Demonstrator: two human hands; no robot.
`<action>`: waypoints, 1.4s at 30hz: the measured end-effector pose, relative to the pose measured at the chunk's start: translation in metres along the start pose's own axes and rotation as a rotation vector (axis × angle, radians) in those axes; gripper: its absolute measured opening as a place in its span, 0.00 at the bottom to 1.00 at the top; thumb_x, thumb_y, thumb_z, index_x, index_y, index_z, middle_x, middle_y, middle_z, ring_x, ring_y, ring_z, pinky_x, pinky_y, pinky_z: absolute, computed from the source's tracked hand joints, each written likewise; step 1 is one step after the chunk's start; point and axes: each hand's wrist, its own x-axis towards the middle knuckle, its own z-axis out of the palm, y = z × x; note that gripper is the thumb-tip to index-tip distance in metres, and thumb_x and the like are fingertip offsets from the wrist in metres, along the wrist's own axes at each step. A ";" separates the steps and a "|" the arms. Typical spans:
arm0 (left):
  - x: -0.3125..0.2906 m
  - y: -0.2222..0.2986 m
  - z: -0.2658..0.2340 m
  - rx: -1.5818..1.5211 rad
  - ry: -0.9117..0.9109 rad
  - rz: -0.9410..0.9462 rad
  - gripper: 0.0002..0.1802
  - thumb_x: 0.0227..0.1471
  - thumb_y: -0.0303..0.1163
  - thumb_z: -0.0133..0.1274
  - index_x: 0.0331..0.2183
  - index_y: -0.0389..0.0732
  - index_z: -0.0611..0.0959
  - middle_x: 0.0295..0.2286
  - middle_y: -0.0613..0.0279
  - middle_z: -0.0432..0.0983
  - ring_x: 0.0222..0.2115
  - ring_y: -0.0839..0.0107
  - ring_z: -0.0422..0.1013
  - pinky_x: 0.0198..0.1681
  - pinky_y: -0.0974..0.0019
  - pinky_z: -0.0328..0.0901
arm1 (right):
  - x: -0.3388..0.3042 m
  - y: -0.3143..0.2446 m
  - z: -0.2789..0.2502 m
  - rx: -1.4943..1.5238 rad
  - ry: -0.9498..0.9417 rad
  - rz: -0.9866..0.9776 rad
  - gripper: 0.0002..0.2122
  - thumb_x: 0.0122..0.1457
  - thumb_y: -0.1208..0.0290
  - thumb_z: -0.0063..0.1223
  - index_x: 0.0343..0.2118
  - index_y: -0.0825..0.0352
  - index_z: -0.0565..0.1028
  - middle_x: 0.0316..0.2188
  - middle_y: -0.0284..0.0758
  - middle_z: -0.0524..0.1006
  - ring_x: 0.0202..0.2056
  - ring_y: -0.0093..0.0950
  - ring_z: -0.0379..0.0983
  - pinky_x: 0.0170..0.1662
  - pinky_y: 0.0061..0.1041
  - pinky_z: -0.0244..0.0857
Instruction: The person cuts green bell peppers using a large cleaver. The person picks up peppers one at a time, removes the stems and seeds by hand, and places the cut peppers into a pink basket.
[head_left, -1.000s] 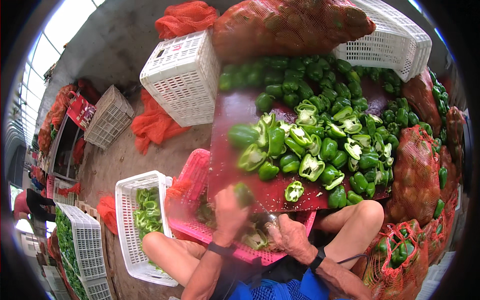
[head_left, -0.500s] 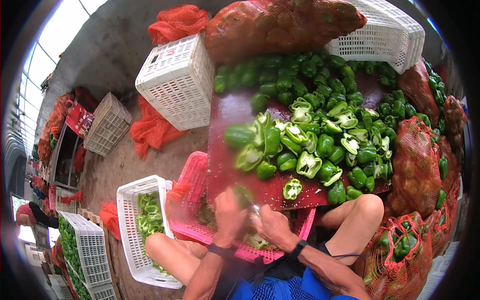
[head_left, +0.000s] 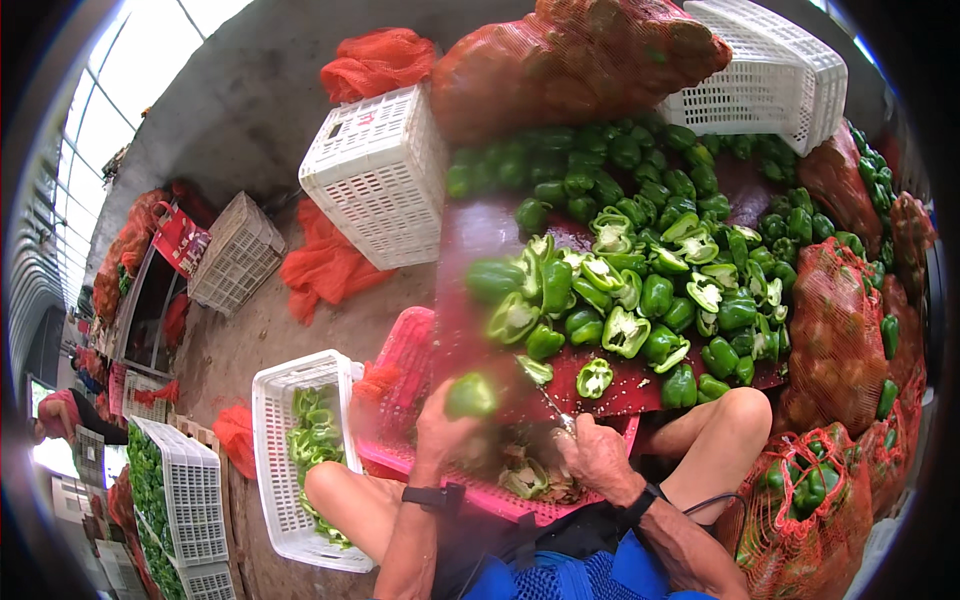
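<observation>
Crates 1st: I see a white slatted plastic crate [head_left: 272,460] on the floor by the L knee, part-filled w/ bright green pepper pieces [head_left: 312,425]. Pink perforated plastic basket [head_left: 405,350] sits between the legs, under the near edge of the red flat-topped table [head_left: 640,395]; I make out pale cores & scraps [head_left: 530,478] in it, partly blurred. Far L I've a 2nd white crate [head_left: 185,490] heaped w/ green produce, too small to ID. R side: an open red mesh sack [head_left: 805,545] w/ whole green peppers showing at its mouth, plus a taller red mesh sack [head_left: 830,330], full, behind it. Table holds a big pile of glossy green bell peppers [head_left: 655,295], whole & halved mixed.

Grip: L hand [head_left: 440,430] has its fingers closed round a blurred green pepper [head_left: 471,396], held up over the basket near the table edge; can't tell if it's whole or cut. R hand [head_left: 597,455] is clamped on the handle of a thin metal-bladed knife [head_left: 555,408], blade angled up-L, apart from the held pepper. A cut green-white pepper piece [head_left: 535,370] is right at the tip; can't tell if they touch.
</observation>
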 end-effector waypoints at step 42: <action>-0.027 0.048 0.018 0.144 0.101 0.256 0.36 0.45 0.34 0.68 0.55 0.36 0.73 0.36 0.49 0.81 0.34 0.66 0.79 0.37 0.64 0.73 | -0.024 -0.018 -0.038 0.096 0.028 -0.376 0.06 0.58 0.75 0.52 0.37 0.66 0.77 0.28 0.43 0.66 0.26 0.40 0.71 0.25 0.39 0.63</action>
